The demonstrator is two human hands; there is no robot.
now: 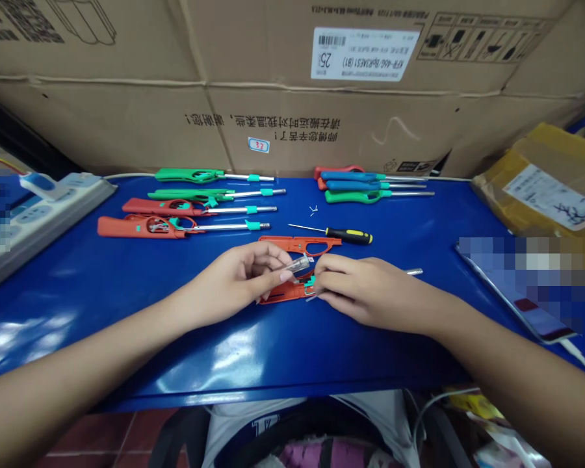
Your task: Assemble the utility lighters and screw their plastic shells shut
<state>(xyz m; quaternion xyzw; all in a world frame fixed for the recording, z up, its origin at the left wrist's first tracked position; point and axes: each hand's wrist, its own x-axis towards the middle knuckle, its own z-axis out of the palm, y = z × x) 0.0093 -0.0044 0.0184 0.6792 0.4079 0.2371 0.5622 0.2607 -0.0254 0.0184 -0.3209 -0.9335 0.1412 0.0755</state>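
My left hand (244, 276) is closed, with thumb and fingers pinching a small transparent fuel tank (298, 264) with a metallic end. It is above the opened orange gas lighter (283, 292), whose teal trigger (309, 284) shows between my hands. My right hand (365, 289) has its fingers curled closed on the front of this lighter, hiding what exactly they grip. The lighter's metal tube tip (414, 272) sticks out beyond the right hand. Just behind lies the loose orange half-shell (302, 245) of the handle.
A black and yellow screwdriver (350, 235) and small screws (314, 209) lie behind. Several opened lighters (166, 208) are at left; other lighters (355, 185) lie at back right. A power strip (49, 218), phone (521, 292), taped box (541, 188) and large carton (273, 123) surround the blue table (175, 364).
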